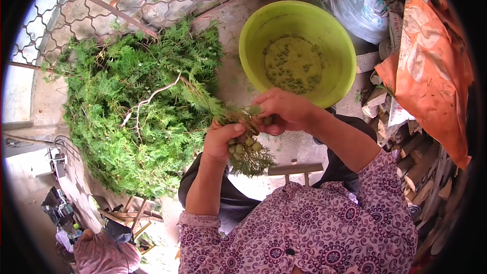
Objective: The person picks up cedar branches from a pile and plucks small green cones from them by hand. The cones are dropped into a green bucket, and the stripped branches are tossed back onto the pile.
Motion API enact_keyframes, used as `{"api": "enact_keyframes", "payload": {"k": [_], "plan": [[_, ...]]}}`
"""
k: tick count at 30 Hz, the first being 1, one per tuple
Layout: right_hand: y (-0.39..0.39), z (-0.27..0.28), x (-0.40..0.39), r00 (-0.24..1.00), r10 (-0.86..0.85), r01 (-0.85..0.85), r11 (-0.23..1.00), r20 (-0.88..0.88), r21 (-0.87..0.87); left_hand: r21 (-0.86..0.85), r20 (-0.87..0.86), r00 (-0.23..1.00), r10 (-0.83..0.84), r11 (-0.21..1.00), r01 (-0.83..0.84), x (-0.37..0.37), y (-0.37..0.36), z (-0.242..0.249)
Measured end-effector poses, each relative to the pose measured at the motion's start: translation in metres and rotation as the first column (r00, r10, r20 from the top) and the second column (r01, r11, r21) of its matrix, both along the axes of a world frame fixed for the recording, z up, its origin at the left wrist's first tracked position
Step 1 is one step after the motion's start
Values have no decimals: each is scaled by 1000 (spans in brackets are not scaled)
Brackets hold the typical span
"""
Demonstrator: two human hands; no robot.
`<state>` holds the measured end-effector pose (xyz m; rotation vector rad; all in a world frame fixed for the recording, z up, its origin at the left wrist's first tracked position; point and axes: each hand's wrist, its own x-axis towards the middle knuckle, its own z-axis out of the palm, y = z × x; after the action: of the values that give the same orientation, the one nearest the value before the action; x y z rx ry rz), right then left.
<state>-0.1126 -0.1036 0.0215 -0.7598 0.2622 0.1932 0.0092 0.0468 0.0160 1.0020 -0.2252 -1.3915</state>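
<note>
My left hand (219,141) is closed around a leafy conifer sprig (253,163), its thumb lying across the stem. A cluster of round green cones (246,147) hangs from the sprig just below my fingers. Right beside it, my right hand (285,109) has its fingers pinched together, with small dark-green cones (269,120) between them. Behind my right hand stands a yellow-green plastic basin (332,35). Small green cones (291,61) are scattered over its bottom.
A large heap of cut conifer branches (142,157) lies to the left, against a wire mesh fence (132,0). On the right are a white sack (360,5), an orange sheet (431,71) and stacked firewood (418,162). Another person (104,253) is at lower left.
</note>
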Motion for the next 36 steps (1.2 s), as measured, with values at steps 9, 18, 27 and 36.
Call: {"api": "enact_keyframes", "payload": {"k": [9, 18, 27, 36], "plan": [[-48, -17, -2, 919, -295, 310, 135, 260, -941, 89, 50, 974, 220, 971, -224, 9, -7, -15], [-28, 6, -4, 990, -119, 113, 299, 80, -948, 79, 42, 956, 290, 953, -292, 8, -12, -15], [-2, 2, 6, 998, 31, 21, 588, 48, -809, 49, 35, 982, 186, 981, -188, 8, -11, -17], [2, -11, 2, 991, -104, 137, 762, 88, -633, 27, -65, 996, 53, 998, -51, 10, -4, -18]]}}
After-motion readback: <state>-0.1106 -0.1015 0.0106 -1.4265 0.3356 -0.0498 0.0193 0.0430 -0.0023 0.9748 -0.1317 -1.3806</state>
